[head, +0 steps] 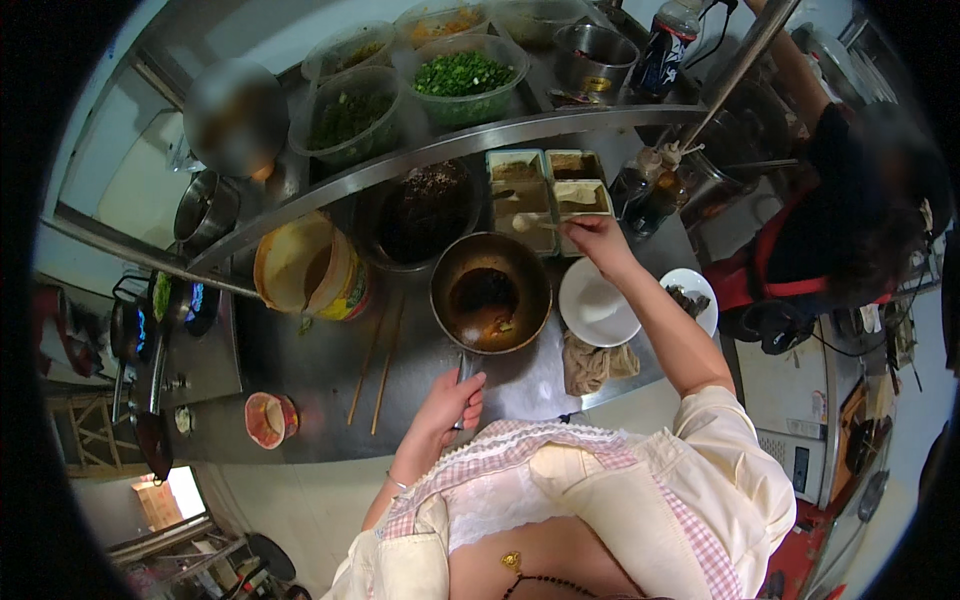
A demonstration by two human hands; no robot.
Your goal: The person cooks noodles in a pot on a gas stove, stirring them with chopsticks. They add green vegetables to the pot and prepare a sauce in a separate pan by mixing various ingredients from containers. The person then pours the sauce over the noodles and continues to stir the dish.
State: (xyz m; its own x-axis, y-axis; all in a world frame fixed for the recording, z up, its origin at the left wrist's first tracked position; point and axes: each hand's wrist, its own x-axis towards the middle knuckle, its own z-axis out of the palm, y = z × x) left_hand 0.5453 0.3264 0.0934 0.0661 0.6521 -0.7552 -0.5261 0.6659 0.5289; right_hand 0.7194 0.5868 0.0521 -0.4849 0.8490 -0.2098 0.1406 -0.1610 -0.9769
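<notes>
My left hand grips the metal handle of a small deep pan, with dark liquid and a few reddish bits in its bottom. Over the seasoning boxes, my right hand pinches what looks like a small spoon, its bowl above a front box. The boxes hold powders of pale and brown tones. Below my right forearm sits a white bowl, and a crumpled brown cloth lies against its near side. A white plate with dark food pieces is to the right of that forearm.
A steel shelf with tubs of chopped greens overhangs the counter. Left stand a yellow bucket, chopsticks and a red tub. Gas flames burn far left. Sauce bottles and another person are right.
</notes>
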